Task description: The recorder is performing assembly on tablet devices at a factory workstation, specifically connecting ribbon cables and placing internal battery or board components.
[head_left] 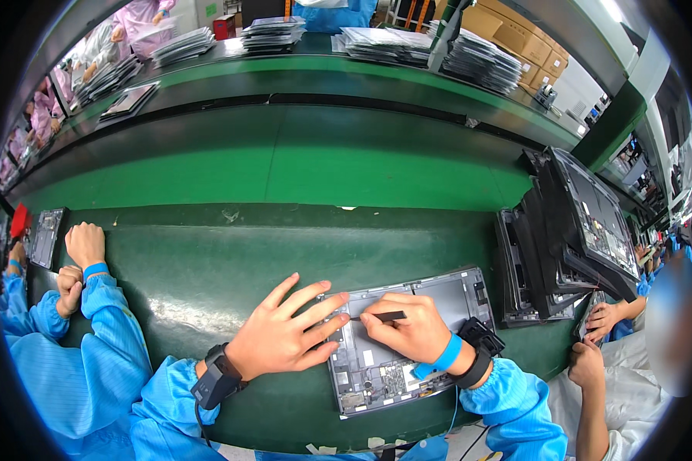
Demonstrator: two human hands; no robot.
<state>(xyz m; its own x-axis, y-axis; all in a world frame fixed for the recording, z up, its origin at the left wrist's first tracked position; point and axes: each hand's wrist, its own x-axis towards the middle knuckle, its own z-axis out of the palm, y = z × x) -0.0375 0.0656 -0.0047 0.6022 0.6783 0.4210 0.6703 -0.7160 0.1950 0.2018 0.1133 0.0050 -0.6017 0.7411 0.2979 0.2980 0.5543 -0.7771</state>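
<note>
An opened grey device housing, like a laptop or tablet body, lies slightly turned on the green table in front of me. A circuit board shows along its near side. My left hand has its fingers spread, their tips at the housing's upper left edge. In my right hand, thumb and fingers pinch a thin dark stick-like tool, held over the housing with its tip pointing left toward my left fingertips. The tool's exact kind is not clear.
A tall stack of similar black housings stands at the right. A co-worker's hands rest at the left near another device; another person's hands work at the right. Flat panels are piled on the far shelf.
</note>
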